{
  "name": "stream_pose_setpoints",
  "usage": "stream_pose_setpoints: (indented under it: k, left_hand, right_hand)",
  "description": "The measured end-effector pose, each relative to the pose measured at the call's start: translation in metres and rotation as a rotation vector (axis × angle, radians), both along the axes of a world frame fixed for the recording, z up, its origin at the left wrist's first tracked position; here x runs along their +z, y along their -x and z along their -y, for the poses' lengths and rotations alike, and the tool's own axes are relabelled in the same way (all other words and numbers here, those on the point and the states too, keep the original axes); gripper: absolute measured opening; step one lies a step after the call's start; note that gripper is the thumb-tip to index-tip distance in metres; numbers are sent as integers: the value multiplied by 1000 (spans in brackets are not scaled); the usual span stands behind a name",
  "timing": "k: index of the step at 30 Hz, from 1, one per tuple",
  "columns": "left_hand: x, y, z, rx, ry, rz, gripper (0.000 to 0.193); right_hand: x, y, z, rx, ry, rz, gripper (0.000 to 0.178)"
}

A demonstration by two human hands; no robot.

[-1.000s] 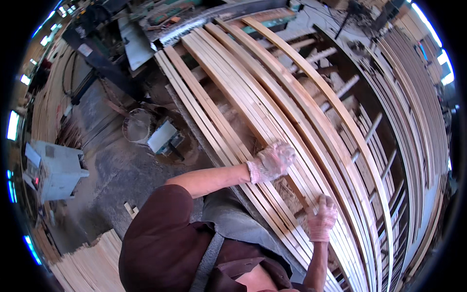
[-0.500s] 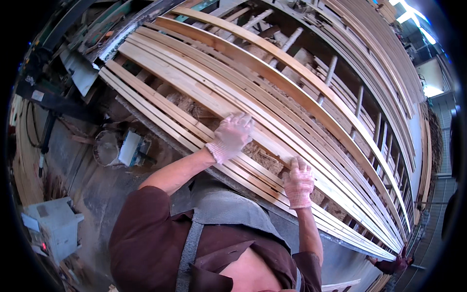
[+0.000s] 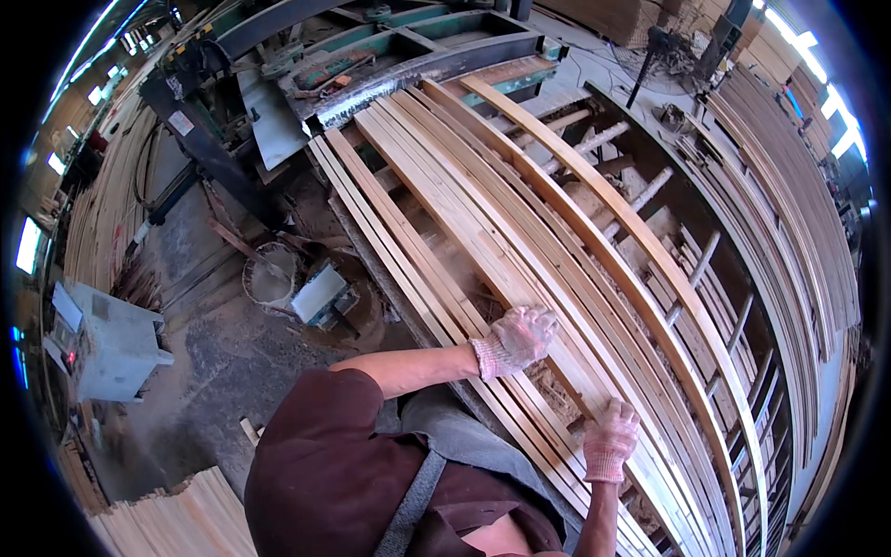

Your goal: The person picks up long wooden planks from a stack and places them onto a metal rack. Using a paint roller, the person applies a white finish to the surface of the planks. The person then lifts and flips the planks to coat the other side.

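Both my hands wear pale, dusty knit gloves. My left hand [image 3: 517,340] is bent over the near edge of a long pale wooden plank [image 3: 445,213], its fingers together on the top face. Farther along the same edge, to the right and nearer my body, my right hand [image 3: 612,438] curls its fingers over the plank. The thumbs' undersides are hidden. Several narrower boards [image 3: 483,200] lie tight against the plank's far side. On the near side, across a gap with wood shavings, run thin strips [image 3: 394,255] beneath my left forearm.
Two bowed boards [image 3: 594,181] span the roller frame [image 3: 654,188] farther right. Beyond the far board ends stands a green and black machine [image 3: 408,56]. On the left are a grey control box [image 3: 116,343], a round bucket [image 3: 271,272] and a stack of planks [image 3: 181,520].
The view has swung toward the boards' far left ends, so machine and floor show more. The other person at lower right is out of view. Both hands stay on the plank.
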State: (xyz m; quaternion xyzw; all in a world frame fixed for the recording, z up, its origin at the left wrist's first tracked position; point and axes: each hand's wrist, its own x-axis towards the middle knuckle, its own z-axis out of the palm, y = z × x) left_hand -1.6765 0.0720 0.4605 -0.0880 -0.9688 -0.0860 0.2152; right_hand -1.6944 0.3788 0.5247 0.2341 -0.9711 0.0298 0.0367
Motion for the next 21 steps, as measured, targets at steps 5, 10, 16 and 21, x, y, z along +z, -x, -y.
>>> stream_pose_setpoints:
  k: [5, 10, 16, 21]
  left_hand:
    - [-7, 3, -2, -14, 35, 19, 49]
    - [-11, 16, 5, -46, 212, 15, 45]
    - [30, 23, 14, -179, 286, 232, 36]
    - [62, 18, 21, -272, 258, 326, 46]
  right_hand:
    - [1, 12, -8, 9, -76, 40, 55]
    - [15, 11, -7, 57, -183, 115, 57]
    - [8, 13, -4, 57, -290, 111, 64]
    - [37, 15, 2, 176, -253, 230, 54]
